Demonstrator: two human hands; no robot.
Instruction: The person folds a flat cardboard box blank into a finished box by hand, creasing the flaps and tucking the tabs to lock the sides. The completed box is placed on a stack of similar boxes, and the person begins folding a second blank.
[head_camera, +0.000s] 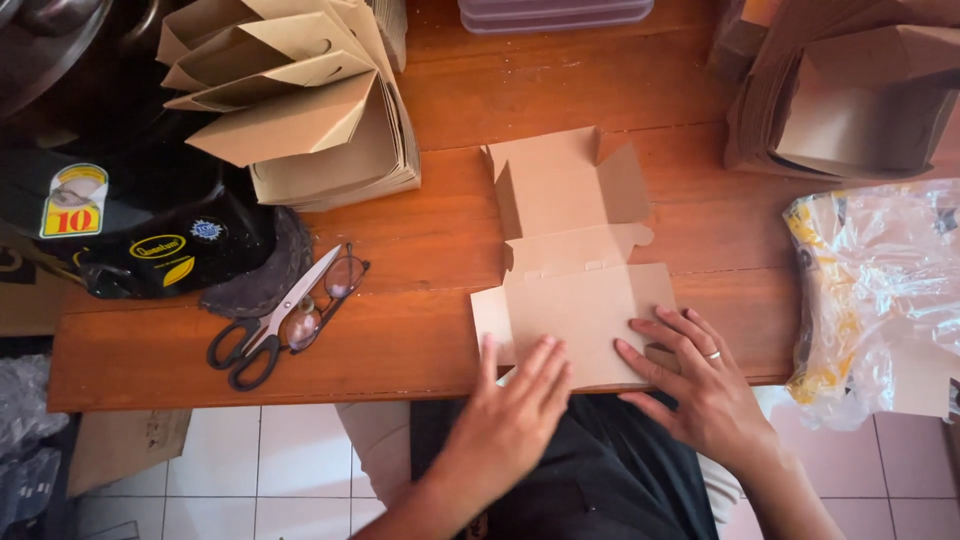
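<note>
A flat, partly folded brown cardboard box blank (572, 250) lies on the wooden table (450, 240), its far panels standing up slightly. My left hand (515, 410) rests flat with fingers spread on the blank's near left edge. My right hand (690, 375), with a ring on one finger, presses its fingertips on the near right corner of the same panel. Neither hand grips anything.
Black-handled scissors (270, 325) and eyeglasses (325, 300) lie at the left. A stack of folded cardboard boxes (310, 95) stands behind them, beside a dark helmet (110, 190). More cardboard boxes (850, 90) sit far right above a crumpled plastic bag (880, 290). Tiled floor (250, 460) shows below the table edge.
</note>
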